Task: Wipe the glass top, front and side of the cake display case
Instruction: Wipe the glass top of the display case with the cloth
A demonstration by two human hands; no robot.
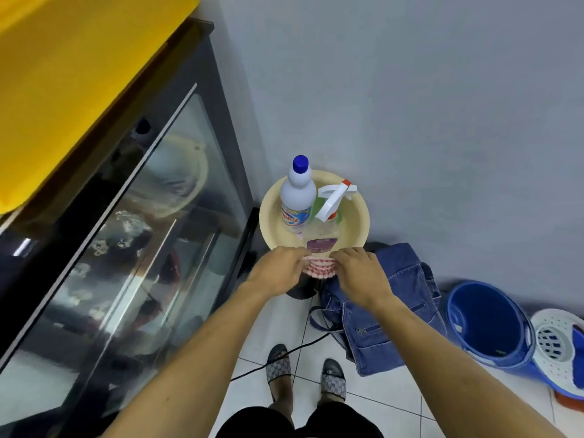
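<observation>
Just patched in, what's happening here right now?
A person stands beside the display case, facing a cream basin near the wall. Both the left hand and right hand pinch a red-and-white checked cloth at the basin's near rim. A white bottle and a spray bottle stand in the basin. Nothing touches the case glass; wiping does not look under way. A denim bag and blue bucket sit on the floor to the right.

Glass-fronted display case (151, 235) w/ yellow top at left; red-checked cloth (318, 268) bunched beside cream basin.
</observation>
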